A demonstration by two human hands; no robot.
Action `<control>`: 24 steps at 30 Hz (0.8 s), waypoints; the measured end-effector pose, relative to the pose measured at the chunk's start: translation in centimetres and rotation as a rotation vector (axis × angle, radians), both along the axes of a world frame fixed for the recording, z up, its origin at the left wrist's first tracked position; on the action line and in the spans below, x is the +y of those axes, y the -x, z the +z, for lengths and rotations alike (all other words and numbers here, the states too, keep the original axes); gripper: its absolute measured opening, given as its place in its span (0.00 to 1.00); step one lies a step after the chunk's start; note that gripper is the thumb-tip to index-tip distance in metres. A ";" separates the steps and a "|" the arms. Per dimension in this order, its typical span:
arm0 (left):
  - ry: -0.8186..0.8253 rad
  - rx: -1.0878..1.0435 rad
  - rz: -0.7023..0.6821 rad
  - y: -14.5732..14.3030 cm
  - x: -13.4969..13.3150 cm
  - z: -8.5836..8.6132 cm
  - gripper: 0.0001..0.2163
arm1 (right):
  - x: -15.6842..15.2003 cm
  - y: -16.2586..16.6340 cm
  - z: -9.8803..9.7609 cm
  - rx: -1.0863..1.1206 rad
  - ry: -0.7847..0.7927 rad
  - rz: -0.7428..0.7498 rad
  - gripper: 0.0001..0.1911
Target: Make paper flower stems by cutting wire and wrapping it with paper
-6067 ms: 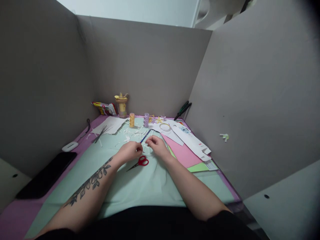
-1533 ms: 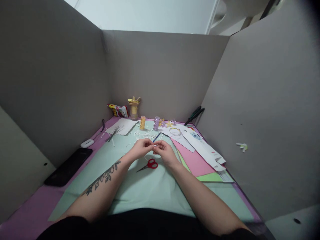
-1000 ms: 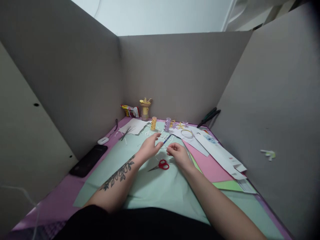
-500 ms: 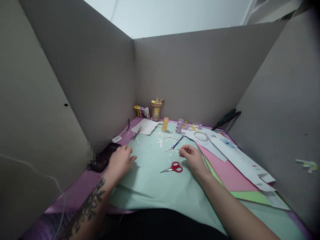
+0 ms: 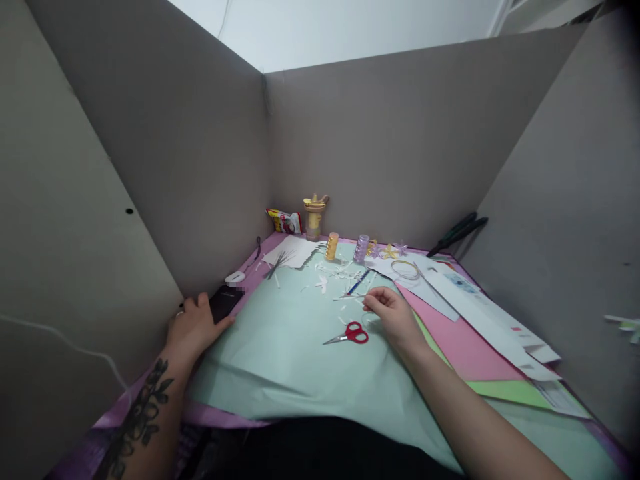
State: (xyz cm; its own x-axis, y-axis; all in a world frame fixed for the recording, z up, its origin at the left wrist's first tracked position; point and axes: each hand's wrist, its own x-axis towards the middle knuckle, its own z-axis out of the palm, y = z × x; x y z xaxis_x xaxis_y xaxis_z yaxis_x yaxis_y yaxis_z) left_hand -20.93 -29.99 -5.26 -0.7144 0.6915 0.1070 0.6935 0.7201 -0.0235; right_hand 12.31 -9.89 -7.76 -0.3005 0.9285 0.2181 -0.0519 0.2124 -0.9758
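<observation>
On the left, my left hand (image 5: pixel 193 327) lies across a black phone (image 5: pixel 227 302), thumb along its near right edge and fingers over the far left side. The phone lies flat, partly hidden by the hand. My right hand (image 5: pixel 393 312) pinches the end of a thin white stick (image 5: pixel 349 298), which points left just above the pale green sheet (image 5: pixel 280 340). Red-handled scissors (image 5: pixel 354 333) lie slightly open on the sheet, below the stick. Behind the stick is a blue pencil-like tool (image 5: pixel 359 283), among white paper scraps (image 5: pixel 323 283).
Grey panels (image 5: pixel 390 147) enclose the desk. At the back stand a lidded cup (image 5: pixel 314 221), a snack packet (image 5: pixel 284 221), an orange hair clip (image 5: pixel 332 247) and a purple one (image 5: pixel 361 249). Dark wires (image 5: pixel 280 262) lie left; a gold ring (image 5: pixel 405 269) and pink paper (image 5: pixel 465 333) lie right.
My left hand has moved left and down from over the sheet's edge onto the phone. My right hand still holds the stick in nearly the same place. The view has shifted slightly.
</observation>
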 end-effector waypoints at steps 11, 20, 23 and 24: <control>0.016 -0.078 -0.030 0.5 0.8 -1.0 0.35 | -0.3 0.0 0.6 -0.003 0.002 -0.009 0.12; -0.062 0.054 -0.032 -0.5 1.7 -0.6 0.26 | -0.2 -0.2 0.5 -0.027 -0.014 -0.031 0.13; -0.114 0.204 -0.083 -1.2 1.7 -0.5 0.23 | -0.3 -0.2 0.7 -0.028 -0.009 -0.029 0.13; -0.118 0.230 -0.095 -1.3 1.8 -0.5 0.22 | -0.3 -0.2 0.7 -0.025 -0.007 -0.026 0.13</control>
